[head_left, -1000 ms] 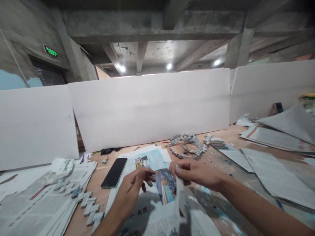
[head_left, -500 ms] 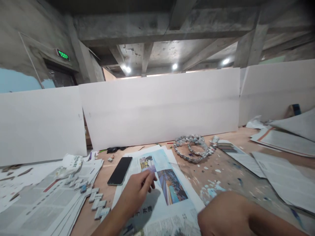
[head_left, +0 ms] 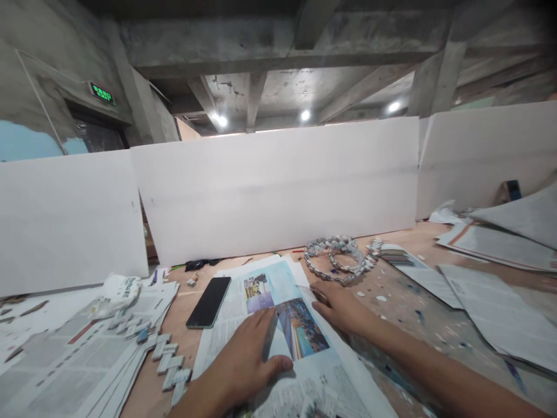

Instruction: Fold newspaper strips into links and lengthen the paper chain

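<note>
My left hand (head_left: pixel 246 357) lies flat on a printed newspaper sheet (head_left: pixel 348 377), its fingers stretched forward and the thumb spread to the right. My right hand (head_left: pixel 342 305) rests at the sheet's right edge, fingers reaching left, a gap showing between them; nothing is visible in it. Just beyond the right hand is a coiled chain of folded paper links (head_left: pixel 319 273). Left of the sheet lies a black phone (head_left: pixel 209 303). At the bottom edge, close to my body, are small folded paper pieces (head_left: pixel 311 409), partly cut off.
Stacked newspapers (head_left: pixel 65 371) lie at the left, with a zigzag folded-paper chain (head_left: pixel 163 354) and a white plastic bag (head_left: pixel 119 293) on and beside them. More paper sheets (head_left: pixel 496 313) lie at the right. White panels (head_left: pixel 278 191) stand along the table's far edge.
My right hand has moved from the near right forward to the sheet's right edge. My left hand has gone from curled fingers to lying flat on the sheet. The view has shifted slightly.
</note>
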Tool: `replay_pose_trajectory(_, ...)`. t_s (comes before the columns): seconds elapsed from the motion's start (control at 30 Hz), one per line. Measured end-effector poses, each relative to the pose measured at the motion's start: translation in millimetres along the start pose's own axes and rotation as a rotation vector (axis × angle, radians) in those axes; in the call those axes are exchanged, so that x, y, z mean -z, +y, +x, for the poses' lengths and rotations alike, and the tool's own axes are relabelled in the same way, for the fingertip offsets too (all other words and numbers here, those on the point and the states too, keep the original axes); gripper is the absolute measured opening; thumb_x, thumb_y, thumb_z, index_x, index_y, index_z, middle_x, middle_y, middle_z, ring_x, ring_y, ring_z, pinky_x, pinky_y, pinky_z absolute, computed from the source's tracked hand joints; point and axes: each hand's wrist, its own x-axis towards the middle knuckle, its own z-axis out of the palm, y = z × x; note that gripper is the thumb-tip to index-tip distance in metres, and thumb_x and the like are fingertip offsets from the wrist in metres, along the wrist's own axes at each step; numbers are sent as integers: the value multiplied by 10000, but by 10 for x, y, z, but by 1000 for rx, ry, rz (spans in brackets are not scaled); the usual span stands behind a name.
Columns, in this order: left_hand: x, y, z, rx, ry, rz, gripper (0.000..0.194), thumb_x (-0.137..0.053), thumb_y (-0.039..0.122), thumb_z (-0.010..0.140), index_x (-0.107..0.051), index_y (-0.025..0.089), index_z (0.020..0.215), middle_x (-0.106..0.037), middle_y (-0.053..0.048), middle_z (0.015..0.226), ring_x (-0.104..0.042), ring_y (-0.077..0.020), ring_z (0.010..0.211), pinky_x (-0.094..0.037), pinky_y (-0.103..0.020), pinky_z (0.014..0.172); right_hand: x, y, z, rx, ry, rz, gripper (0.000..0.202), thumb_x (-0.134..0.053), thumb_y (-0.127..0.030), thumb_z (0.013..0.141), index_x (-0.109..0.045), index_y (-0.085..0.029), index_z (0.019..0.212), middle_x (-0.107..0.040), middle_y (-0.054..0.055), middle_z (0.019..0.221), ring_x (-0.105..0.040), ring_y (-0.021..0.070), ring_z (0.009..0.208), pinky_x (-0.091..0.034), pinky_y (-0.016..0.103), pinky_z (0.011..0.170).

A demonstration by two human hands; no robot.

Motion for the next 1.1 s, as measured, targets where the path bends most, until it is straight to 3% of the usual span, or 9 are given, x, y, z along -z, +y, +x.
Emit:
replay_pose_trajectory(0.1, 7, 35, -23, 19, -74, 12, 1047, -585, 702, 777, -169, 143, 1557, -192, -150, 1612, -187, -351, 1472, -168, -498, 1199, 41, 35, -19, -40, -34, -36, 210, -556, -208, 849, -690, -146, 999, -693, 133, 1015, -613, 261, 969, -412, 304, 810)
replay_pose_trajectory(0.2, 13, 65, -30, 52, -130, 25, 1030, -564, 698, 793, -154, 142, 1556, -144, -140, 1618, -130, -360, 1483, -129, -522, 1203, 107, 76, -16, -122, -19, -86, 195, -542, -189, 844, -708, -121, 920, -685, 185, 966, -620, 302, 928, -403, 338, 774)
replay_pose_trajectory(0.3, 9, 68, -32, 41, -126, 22, 984, -544, 685, 814, -165, 162, 1555, -145, -133, 1616, -123, -363, 1483, -128, -537, 1200, 145, 63, -6, -169, 31, -101, 241, -534, -177, 840, -717, -105, 980, -649, 232, 1075, -583, 349, 1041, -381, 379, 837)
replay_pose_trajectory(0.37, 4, 62, -33, 38, -126, 24, 980, -533, 690, 818, -159, 163, 1556, -139, -133, 1616, -120, -361, 1483, -129, -538, 1201, 137, 19, 0, -157, 26, -53, 249, -515, -213, 863, -728, -124, 957, -666, 200, 1063, -594, 322, 1033, -389, 358, 839)
replay_pose_trajectory(0.53, -9, 43, -19, 44, -111, 32, 956, -528, 665, 839, -186, 125, 1550, -153, -136, 1616, -137, -339, 1485, -142, -504, 1208, 66, -35, 22, -151, -100, 149, 240, -510, -263, 851, -709, -147, 783, -727, 86, 779, -655, 219, 720, -413, 277, 615)
replay_pose_trajectory(0.7, -14, 29, 2, 45, -89, 18, 840, -500, 583, 891, -220, 139, 1546, -177, -117, 1616, -161, -319, 1484, -158, -494, 1206, 43, 35, 54, -171, -197, 297, 280, -515, -325, 839, -642, -165, 647, -630, 20, 545, -584, 166, 512, -360, 244, 466)
replay_pose_trajectory(0.8, -22, 37, 4, 52, -79, 12, 818, -490, 561, 900, -217, 143, 1548, -173, -109, 1618, -157, -309, 1486, -165, -476, 1206, 27, 25, 50, -153, -140, 320, 284, -553, -390, 830, -620, -172, 661, -635, 25, 599, -577, 172, 569, -374, 255, 509)
replay_pose_trajectory(0.93, -39, 17, 10, 69, -49, 34, 783, -483, 534, 906, -251, 137, 1540, -202, -120, 1610, -177, -311, 1482, -174, -477, 1200, 4, -7, 35, -105, -37, 300, 187, -587, -329, 792, -603, -177, 684, -655, 37, 698, -586, 198, 685, -385, 273, 592)
replay_pose_trajectory(1.1, -13, -199, 62, 264, 71, 196, 748, -417, 507, 933, -304, 35, 1502, -259, -234, 1571, -220, -364, 1461, -194, -508, 1173, 76, 14, 44, -73, 48, 254, 209, -513, -317, 838, -589, -179, 701, -626, 35, 679, -577, 203, 675, -360, 279, 599)
